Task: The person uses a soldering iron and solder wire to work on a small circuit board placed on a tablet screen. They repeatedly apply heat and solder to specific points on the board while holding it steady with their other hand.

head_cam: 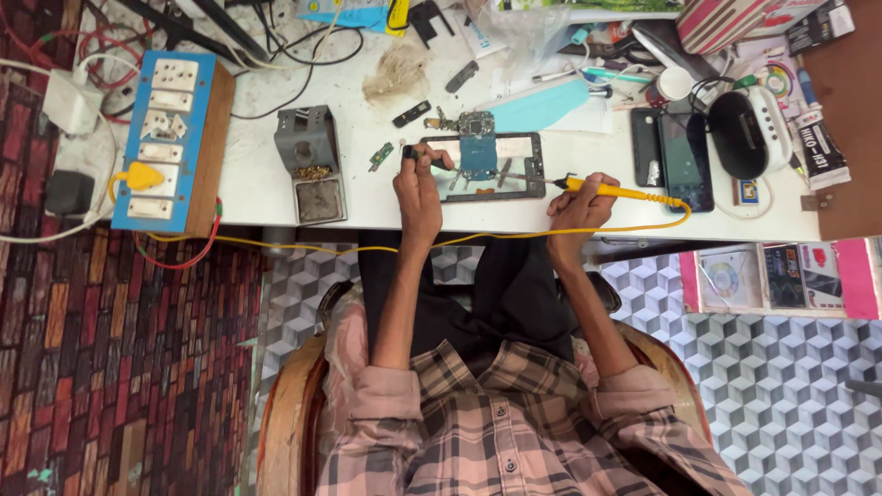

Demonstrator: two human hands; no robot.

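- The white counter (257, 184) is the biggest thing here. It runs across the top of the view, and the open phone sits on it near the front edge.
- The blue switch board (165, 138) with its wooden side stands on the counter, far to the left of the open phone. A yellow plug (138, 175) is stuck in it.
- The grey metal stand (310, 165) with a little tray is just left of the open phone.
- The open phone (482, 168) lies flat in front of you, with a blue circuit board (478, 152) resting on top of it.
- Two dark phones (673, 156) lie side by side, to the right of the open phone.
- Your left hand (418, 188) rests at the left end of the open phone. Its fingers (411, 156) are closed on a small dark thing, too small to tell what it is.
- Your right hand (581, 204) is just off the right end of the open phone. Its fingers are wrapped tight around the yellow soldering iron (611, 190).
- The iron's thin metal tip points left over the open phone, near the blue circuit board. I cannot tell if it touches.
- The yellow cord (322, 248) runs from the iron along the front of the counter, below the open phone, over to the switch board side.
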